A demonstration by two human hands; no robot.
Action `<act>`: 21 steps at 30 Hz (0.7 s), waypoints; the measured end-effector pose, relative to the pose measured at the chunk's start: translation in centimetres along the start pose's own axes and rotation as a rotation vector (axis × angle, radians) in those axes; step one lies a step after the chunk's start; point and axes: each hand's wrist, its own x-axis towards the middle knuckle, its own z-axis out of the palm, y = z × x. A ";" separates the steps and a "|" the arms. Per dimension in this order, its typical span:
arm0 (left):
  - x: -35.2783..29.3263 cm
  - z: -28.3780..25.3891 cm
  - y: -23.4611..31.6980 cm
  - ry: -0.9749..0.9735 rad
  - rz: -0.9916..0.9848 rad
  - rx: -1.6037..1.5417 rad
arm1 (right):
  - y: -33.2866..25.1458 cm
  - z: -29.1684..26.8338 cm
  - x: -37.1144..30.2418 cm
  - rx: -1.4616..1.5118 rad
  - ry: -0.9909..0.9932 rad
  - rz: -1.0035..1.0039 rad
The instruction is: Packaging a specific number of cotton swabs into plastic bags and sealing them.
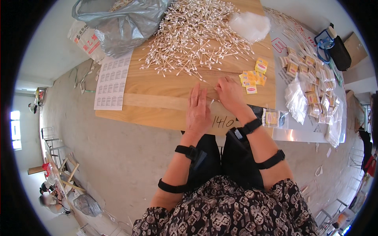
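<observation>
The wooden worktop (165, 88) carries most of what seems left: a broad heap of loose cotton swabs (197, 31) spread over its far half, thinning toward the middle. At the far left corner sits a grey plastic bag (130, 29).

What looks done lies past the right edge, on a pale adjoining surface (287, 131): a pile of filled packets (315, 82), many showing yellow inside, with crumpled clear bags (296, 100) beside them.

A printed sheet (112, 82) lies along the left edge, and a whitish translucent bundle (250, 26) near the far right corner. Judging by the loose heap against that pile, a good number are finished but plenty of swabs remain.

Near the front edge, the left hand (199, 108) rests with fingers nearly straight; whether its thumb grips anything, I cannot tell. The right hand (231, 94) is just beside it, fingers curled down; what they grasp, if anything, is hidden. Loose yellow cards (252, 78) remain unused near the right edge, and one clear packet with swabs (271, 117) lies at the near right corner. Between the hands shows a small clear scrap (213, 101).
</observation>
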 end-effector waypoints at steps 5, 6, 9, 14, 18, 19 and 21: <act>1.1 -0.1 -0.1 -0.074 0.140 0.302 | -0.1 -1.3 -2.1 0.023 -0.023 -0.055; 1.2 0.1 0.1 -0.098 0.148 0.364 | -0.1 -1.6 -2.1 0.037 -0.022 -0.061; 1.1 0.8 0.5 -0.093 0.105 0.357 | -0.2 -2.6 -2.2 0.147 0.102 0.067; -0.2 -0.3 -2.0 -0.069 0.110 0.165 | -1.4 -9.3 -8.1 0.125 -0.189 0.017; -0.8 -0.9 -0.3 0.062 -0.072 -0.189 | 3.4 -15.0 -19.0 -0.203 -0.530 0.176; -1.0 -1.1 -0.3 0.063 -0.066 -0.192 | 4.7 -15.9 -21.9 -0.299 -0.537 0.246; -1.3 -1.1 -0.9 0.081 0.056 0.040 | 6.8 -16.2 -27.9 -0.383 -0.385 0.304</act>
